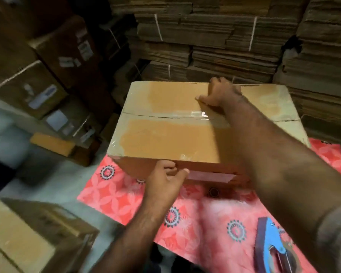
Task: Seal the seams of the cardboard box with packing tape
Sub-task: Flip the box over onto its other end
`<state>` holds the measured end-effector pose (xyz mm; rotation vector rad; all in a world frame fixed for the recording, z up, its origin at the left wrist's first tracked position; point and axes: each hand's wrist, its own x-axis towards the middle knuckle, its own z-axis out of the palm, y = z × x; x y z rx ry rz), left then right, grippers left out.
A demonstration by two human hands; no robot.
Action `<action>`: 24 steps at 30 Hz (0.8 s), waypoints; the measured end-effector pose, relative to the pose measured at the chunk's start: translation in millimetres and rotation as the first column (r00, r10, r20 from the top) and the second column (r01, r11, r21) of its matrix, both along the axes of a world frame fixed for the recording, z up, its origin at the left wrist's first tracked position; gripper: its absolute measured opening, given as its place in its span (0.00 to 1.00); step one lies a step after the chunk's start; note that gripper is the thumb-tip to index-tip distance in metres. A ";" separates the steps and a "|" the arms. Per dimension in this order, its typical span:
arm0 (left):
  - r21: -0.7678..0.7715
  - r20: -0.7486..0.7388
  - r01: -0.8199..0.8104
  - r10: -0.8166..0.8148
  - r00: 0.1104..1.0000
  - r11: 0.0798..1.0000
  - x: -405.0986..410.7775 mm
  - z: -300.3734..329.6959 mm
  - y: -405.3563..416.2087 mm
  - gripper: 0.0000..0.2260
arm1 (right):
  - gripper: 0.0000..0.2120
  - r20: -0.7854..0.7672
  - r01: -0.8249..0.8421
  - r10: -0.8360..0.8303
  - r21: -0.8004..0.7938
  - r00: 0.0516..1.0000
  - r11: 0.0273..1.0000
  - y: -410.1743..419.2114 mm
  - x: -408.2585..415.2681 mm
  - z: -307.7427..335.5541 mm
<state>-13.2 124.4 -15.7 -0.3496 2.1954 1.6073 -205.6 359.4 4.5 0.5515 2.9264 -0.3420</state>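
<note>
Stacks of flattened cardboard (pixel 215 42) tied with white string fill the back wall; taped cartons (pixel 53 62) pile up on the left, and another carton (pixel 30 235) sits near-left on the grey floor. I see the cardboard box (pixel 165 138) resting on a red patterned mat (pixel 185 217), top flaps closed. Clear packing tape (pixel 187 114) runs along part of the centre seam; I can't tell how far it goes under the arm. Right hand (pixel 220 93) reaches over the top to the far edge, fingers curled down over that edge, thumb flat on the top panel, so it grips the box. Left hand (pixel 166 177) is at the near side wall just below the top edge, fingers loosely curled against the cardboard, thumb pointing toward a white label (pixel 211 177); I can't tell if it pinches anything. Blue tape dispenser (pixel 274 247) lies on the mat at near right, apart from both hands. Frame is motion-blurred.
</note>
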 end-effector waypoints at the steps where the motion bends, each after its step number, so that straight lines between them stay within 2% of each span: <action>1: 0.153 0.118 -0.004 -0.014 0.993 0.988 4.1 3.9 2.5 0.37 | 0.44 0.008 0.001 -0.001 0.019 1.000 1.000 0.0 -5.6 -2.5; 2: 0.321 0.209 -0.043 -0.026 0.977 0.946 6.5 7.1 5.7 0.46 | 0.45 0.016 -0.003 0.002 0.041 1.000 0.999 0.6 -10.4 -3.1; 3: 0.442 0.249 -0.093 -0.022 0.968 0.892 6.4 11.4 10.1 0.50 | 0.46 0.027 -0.011 0.009 0.052 1.000 0.999 -0.4 -14.6 -2.7; 5: 0.545 0.242 -0.183 0.055 0.969 0.818 -1.0 13.4 15.0 0.48 | 0.46 0.035 -0.017 0.016 0.039 0.999 0.999 -2.8 -17.2 -0.3; 7: 0.524 0.253 -0.254 0.136 0.958 0.813 -21.6 17.7 13.8 0.57 | 0.43 0.018 -0.021 0.021 -0.004 1.000 1.000 -1.7 -18.3 -0.2; 9: 0.494 0.205 -0.290 0.214 0.955 0.820 -52.0 22.5 5.8 0.61 | 0.39 0.003 -0.032 0.032 -0.057 0.999 0.998 1.7 -18.1 3.4; 12: 0.447 0.108 -0.262 0.239 0.965 0.855 -95.0 17.7 -10.8 0.52 | 0.36 -0.005 -0.020 0.020 -0.128 1.000 0.992 12.0 -15.0 4.1; 16: 0.308 0.092 -0.210 0.190 0.977 0.928 -101.6 3.1 -12.9 0.41 | 0.32 -0.013 0.070 -0.073 -0.178 0.997 0.982 26.5 7.0 -3.1; 20: 0.329 0.132 -0.194 0.159 0.979 0.924 -102.9 -4.0 -5.6 0.44 | 0.30 0.022 0.144 -0.142 -0.196 0.990 0.970 27.5 35.3 -0.7; 24: 0.327 0.082 -0.040 0.014 0.997 0.944 -138.3 -0.8 -15.3 0.42 | 0.33 0.060 0.290 -0.284 -0.237 0.957 0.927 26.0 85.3 2.7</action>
